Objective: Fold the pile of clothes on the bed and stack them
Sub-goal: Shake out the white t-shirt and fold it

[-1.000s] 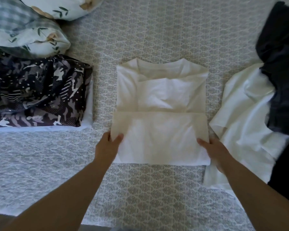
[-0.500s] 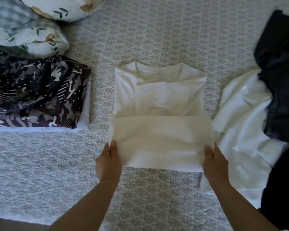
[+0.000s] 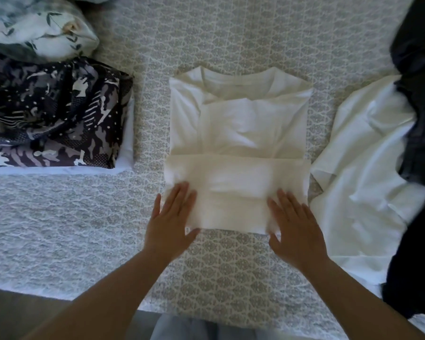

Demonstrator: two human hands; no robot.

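1. Two hands, left hand (image 3: 170, 224) and right hand (image 3: 295, 229), press flat with straight fingers on one white shirt (image 3: 238, 148) mid-bed (image 3: 231, 33).
2. One folded stack (image 3: 52, 114) lies left.
3. One unfolded pile (image 3: 368, 168) lies right.

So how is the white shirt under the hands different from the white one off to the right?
The middle shirt lies flat and squared, its bottom edge folded up, with the left hand and right hand resting on it. The right-hand shirt lies loose and rumpled, partly under dark clothes, untouched. Both are white and lie on the bed.
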